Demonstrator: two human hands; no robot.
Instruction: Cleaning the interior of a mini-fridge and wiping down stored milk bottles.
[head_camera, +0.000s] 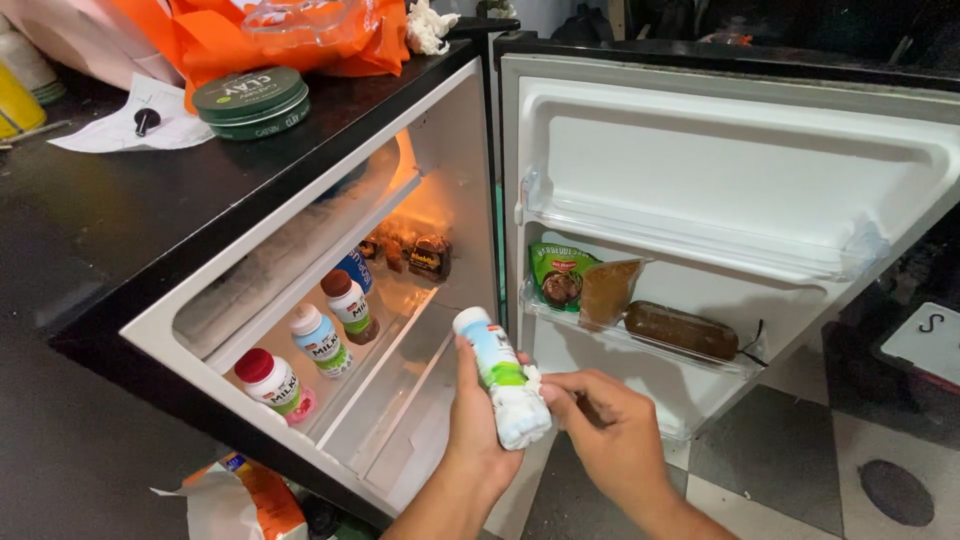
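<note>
Both hands, left hand (478, 420) and right hand (610, 430), grip a small bottle (500, 375) before the open fridge (440, 150).

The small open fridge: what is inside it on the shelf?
On the fridge shelf stand three small bottles with red, pale blue and brown caps. Dark packets lie further back. The frosted freezer flap hides what is above.
</note>
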